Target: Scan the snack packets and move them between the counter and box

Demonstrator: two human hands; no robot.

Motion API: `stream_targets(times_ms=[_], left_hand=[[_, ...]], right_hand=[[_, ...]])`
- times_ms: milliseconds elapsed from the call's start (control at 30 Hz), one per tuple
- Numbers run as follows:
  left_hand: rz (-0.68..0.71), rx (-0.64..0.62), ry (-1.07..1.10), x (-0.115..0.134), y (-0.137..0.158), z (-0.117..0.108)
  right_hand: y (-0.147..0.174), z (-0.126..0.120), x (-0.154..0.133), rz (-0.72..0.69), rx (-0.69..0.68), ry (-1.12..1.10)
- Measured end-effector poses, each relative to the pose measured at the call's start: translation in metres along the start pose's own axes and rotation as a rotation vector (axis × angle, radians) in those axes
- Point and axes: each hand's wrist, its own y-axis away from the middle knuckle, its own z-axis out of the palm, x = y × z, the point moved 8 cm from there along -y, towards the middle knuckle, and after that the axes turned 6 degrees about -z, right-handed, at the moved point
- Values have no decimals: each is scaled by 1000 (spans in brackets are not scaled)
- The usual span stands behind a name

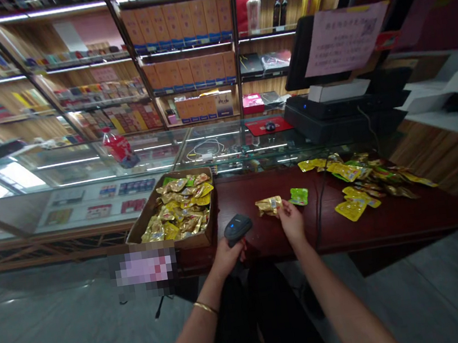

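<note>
In the head camera's view, a person's left hand [225, 258] is wrapped around one scanner [237, 229] at lower center, while the right hand [293, 223] pinches one gold packet [268, 206] at frame center, just beside one green packet [299, 196] on the table [270, 240]. One open box [215, 237] of packets, overlapping too much to count, sits left of center, and a loose pile [350, 168] spreads at right. One sign [345, 41], upper right, bears a QR code and several lines of writing too blurred to read, as is the packets' print.
</note>
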Motion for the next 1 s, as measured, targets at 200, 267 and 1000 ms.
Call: stream_targets(times_ms=[200,267,1000], left_hand=[[-9,92,-41,9,17,0],[14,157,-83,20,33,-2],[164,226,-491,80,108,30]], right_hand=[[4,5,7,42,1,-91],[4,6,1,35,1,-110],[11,15,-24,-39,-128,-268]])
